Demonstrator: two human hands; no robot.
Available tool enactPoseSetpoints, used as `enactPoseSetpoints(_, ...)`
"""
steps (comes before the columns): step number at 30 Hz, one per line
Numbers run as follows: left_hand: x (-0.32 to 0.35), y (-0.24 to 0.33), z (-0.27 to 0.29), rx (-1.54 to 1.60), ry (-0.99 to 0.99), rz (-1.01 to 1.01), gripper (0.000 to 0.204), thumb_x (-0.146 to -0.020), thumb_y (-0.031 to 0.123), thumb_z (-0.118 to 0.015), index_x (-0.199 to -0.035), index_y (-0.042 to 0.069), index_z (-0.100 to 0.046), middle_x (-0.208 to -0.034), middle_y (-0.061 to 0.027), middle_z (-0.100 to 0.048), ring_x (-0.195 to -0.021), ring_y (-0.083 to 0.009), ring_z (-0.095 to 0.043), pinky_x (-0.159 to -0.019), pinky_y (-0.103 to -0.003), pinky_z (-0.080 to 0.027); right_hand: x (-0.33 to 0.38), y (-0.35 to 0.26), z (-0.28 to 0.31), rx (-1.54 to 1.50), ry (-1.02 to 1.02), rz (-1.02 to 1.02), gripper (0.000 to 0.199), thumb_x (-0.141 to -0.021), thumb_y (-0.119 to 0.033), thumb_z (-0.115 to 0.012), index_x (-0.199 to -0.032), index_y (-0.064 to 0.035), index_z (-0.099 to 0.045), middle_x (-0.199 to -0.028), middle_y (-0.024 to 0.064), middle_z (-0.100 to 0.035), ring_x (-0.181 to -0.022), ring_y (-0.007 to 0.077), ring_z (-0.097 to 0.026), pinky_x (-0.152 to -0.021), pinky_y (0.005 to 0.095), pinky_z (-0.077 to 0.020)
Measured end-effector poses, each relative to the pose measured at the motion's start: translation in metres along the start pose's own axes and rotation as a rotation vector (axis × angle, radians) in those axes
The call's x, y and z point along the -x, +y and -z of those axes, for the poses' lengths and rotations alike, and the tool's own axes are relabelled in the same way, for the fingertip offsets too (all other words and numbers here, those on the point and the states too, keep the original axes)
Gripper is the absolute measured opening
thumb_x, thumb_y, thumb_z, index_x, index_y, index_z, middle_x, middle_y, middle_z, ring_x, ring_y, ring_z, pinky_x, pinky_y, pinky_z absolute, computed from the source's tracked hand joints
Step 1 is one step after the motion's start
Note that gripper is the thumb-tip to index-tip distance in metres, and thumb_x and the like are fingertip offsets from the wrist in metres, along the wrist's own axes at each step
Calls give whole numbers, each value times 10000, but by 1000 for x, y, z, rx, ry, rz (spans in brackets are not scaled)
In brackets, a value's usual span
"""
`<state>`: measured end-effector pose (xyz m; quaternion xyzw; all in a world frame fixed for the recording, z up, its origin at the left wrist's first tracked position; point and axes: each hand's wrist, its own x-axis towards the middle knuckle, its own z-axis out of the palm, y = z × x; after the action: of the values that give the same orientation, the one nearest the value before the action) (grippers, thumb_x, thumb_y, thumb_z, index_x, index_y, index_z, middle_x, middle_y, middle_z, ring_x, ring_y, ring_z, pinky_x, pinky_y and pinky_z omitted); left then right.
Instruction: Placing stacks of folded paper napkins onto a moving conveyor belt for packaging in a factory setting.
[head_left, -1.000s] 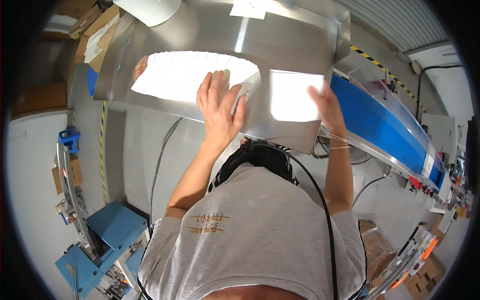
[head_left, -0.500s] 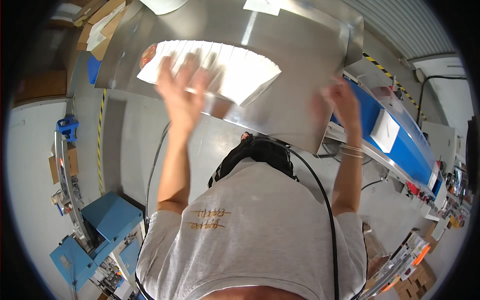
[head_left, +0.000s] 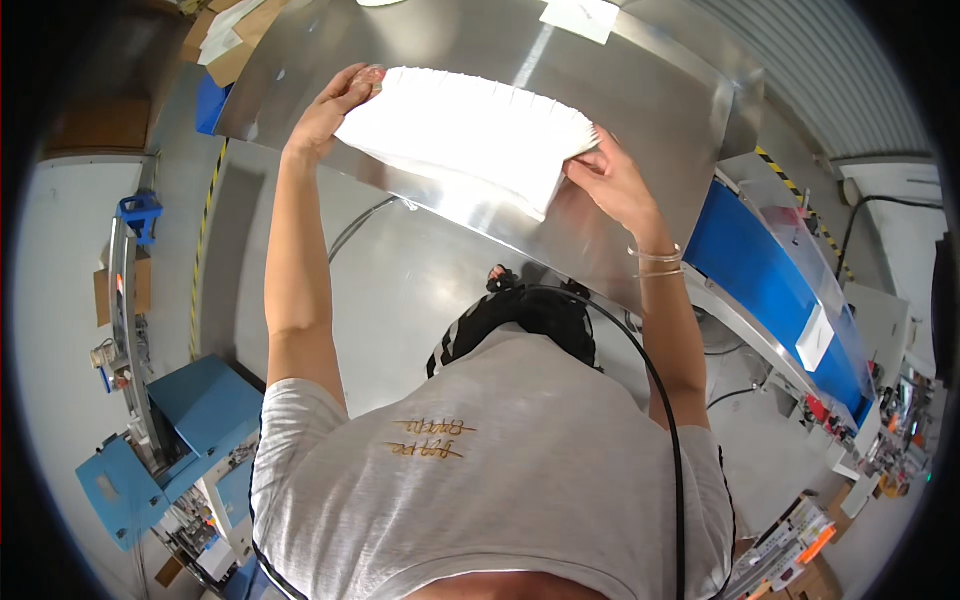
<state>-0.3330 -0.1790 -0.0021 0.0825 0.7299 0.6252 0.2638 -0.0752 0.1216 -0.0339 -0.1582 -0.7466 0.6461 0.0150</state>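
A long row of thin white packets, standing pressed together like a fanned stack, lies along the near part of the steel table. Its bright surface is washed out, so I cannot make out details. My left hand is closed round the left end, where a reddish, patterned thing shows partly under the fingers. At the right end my right hand grips the last packets between thumb and fingers. Both hands hold the row from its two ends.
Right of the table runs a blue conveyor belt carrying a white packet. A white sheet lies at the table's far side. Cardboard boxes stand beyond its left end. A black cable hangs across my front.
Both hands have come to the ends of the row and closed on it; before, the left was over its middle and the right near the conveyor. The belt's packet has moved nearer me.
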Motion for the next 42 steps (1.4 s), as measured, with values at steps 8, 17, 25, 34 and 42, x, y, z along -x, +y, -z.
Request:
enactPoseSetpoints(8,50,-8,-85,50,-115,45,488,-955,161,-579,-1406,55,-423,-1263,-93,-577,-1140,-147,-560,-959,-254,-448,89,-6,54,-4,-44,65,589,-845,11,-633,-1365,71,-363,-1246,136,-542,-1126,191,-573,-928,298,-487)
enactPoseSetpoints(17,165,23,-219,-546,363,-664,557,-819,278,-696,-1289,32,-527,-1348,-239,-443,-1216,-354,-484,-1004,-421,-383,134,18,113,-35,-46,69,584,-858,-10,-637,-1385,30,-388,-1260,120,-541,-1101,166,-574,-901,292,-493)
enactPoseSetpoints(25,238,-16,-354,-874,198,-762,523,-762,178,-735,-1240,38,-574,-1366,-185,-450,-1279,-400,-385,-1019,-505,-320,128,37,110,-29,43,144,420,-884,-66,-633,-1293,-34,-540,-1150,64,-625,-952,106,-611,-816,261,-515)
enactPoseSetpoints(34,239,-29,-365,-909,318,-845,409,-771,-12,-686,-1170,67,-644,-1283,-142,-540,-1224,-366,-465,-991,-467,-381,130,36,116,-132,27,218,481,-817,5,-683,-1272,-35,-532,-1117,84,-615,-911,118,-628,-799,257,-532)
enactPoseSetpoints(42,239,-32,-368,-917,348,-803,326,-782,-1,-679,-1097,85,-685,-1285,-139,-540,-1232,-363,-459,-998,-460,-372,127,33,128,-129,-47,229,475,-806,20,-693,-1248,-29,-527,-1123,93,-604,-882,114,-625,-789,259,-538)
